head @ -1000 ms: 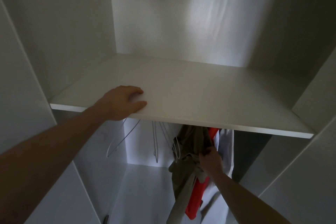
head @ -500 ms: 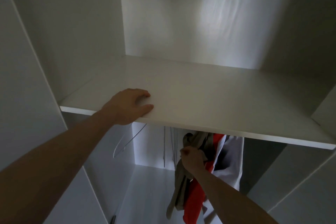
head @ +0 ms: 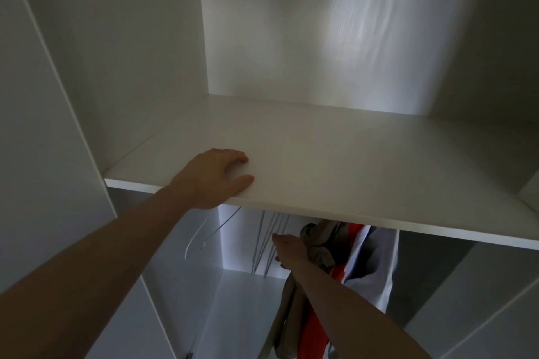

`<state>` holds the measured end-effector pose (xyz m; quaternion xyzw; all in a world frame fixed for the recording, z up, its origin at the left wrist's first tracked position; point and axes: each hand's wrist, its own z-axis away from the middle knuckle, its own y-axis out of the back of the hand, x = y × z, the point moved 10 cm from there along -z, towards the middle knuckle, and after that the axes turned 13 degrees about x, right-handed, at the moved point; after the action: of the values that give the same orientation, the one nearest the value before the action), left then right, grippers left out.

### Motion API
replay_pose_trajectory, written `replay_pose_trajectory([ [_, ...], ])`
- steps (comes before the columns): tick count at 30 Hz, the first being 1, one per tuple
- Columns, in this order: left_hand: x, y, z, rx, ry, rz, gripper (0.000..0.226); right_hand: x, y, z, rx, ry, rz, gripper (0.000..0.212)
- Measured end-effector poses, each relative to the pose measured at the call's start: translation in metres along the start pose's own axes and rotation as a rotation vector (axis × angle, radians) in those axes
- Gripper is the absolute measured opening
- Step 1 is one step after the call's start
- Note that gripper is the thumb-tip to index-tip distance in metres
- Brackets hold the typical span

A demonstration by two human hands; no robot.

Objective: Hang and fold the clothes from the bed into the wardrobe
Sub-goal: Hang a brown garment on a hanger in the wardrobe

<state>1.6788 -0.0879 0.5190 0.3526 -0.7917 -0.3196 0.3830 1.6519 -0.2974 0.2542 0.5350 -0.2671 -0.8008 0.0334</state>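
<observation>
Fingers of the right hand [head: 291, 252] are reached, loosely spread, to the empty wire hangers [head: 269, 242] under the shelf [head: 364, 172], just beside the hung olive garment [head: 319, 245], red garment [head: 313, 332] and white garment [head: 376, 268]. Farther up, the left hand [head: 215, 179] is laid flat on the shelf's front edge, fingers relaxed, nothing gripped.

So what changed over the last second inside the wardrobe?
The right hand let go of the hanging olive garment and moved left to the empty white wire hangers. The left hand stayed resting on the white shelf; the clothes stayed hanging.
</observation>
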Motion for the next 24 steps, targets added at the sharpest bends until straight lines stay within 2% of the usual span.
replay_pose_trajectory([
  [7, -0.006, -0.002, -0.001, 0.006, 0.004, 0.011, 0.069, -0.015, -0.014, 0.001, 0.058, 0.042, 0.026, 0.025],
  [12, -0.005, -0.001, 0.0, -0.006, 0.002, 0.018, 0.071, -0.007, -0.004, 0.008, 0.157, 0.069, -0.156, 0.017],
  [16, 0.001, 0.001, 0.0, -0.008, -0.005, 0.011, 0.075, 0.008, 0.013, 0.019, 0.202, 0.11, -0.256, 0.018],
  [18, 0.005, 0.004, 0.0, 0.007, -0.018, 0.012, 0.069, 0.012, 0.025, 0.025, 0.242, 0.141, -0.279, 0.02],
  [21, 0.009, 0.007, 0.001, 0.022, -0.036, 0.008, 0.061, 0.014, 0.046, 0.033, 0.287, 0.178, -0.277, 0.023],
  [24, 0.011, 0.006, 0.001, 0.008, -0.046, 0.006, 0.063, 0.008, 0.064, 0.039, 0.314, 0.208, -0.198, 0.023],
])
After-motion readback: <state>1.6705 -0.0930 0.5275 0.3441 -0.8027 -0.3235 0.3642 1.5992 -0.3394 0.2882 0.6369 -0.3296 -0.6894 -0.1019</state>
